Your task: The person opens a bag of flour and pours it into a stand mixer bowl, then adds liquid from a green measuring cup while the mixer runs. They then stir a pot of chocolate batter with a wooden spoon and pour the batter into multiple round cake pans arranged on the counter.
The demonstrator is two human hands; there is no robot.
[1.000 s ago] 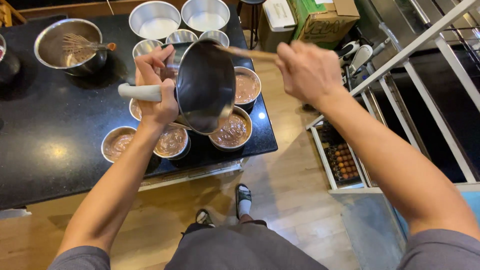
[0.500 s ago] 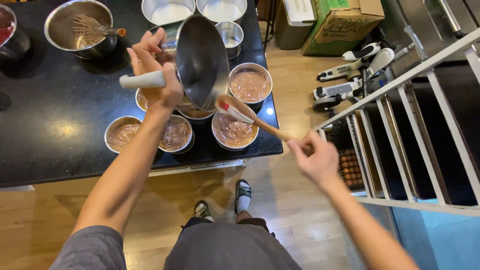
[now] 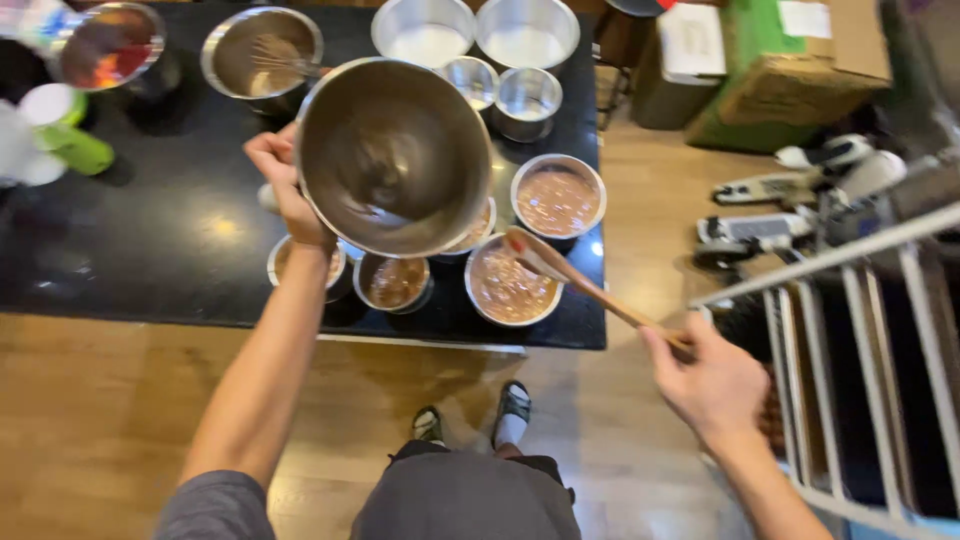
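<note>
Tipped further toward the camera since a moment ago, the steel saucepan (image 3: 395,155) sits clamped in the left hand (image 3: 290,190) above filled cups on the black surface (image 3: 150,260), while the right hand (image 3: 715,380) grips a wooden spatula (image 3: 590,290).

To my upper right, on the wood floor beyond the bench end, a green-and-brown cardboard box (image 3: 790,75) bears a white label (image 3: 805,18) on top. Just left of it stands a grey container with a white lid (image 3: 690,40).
</note>
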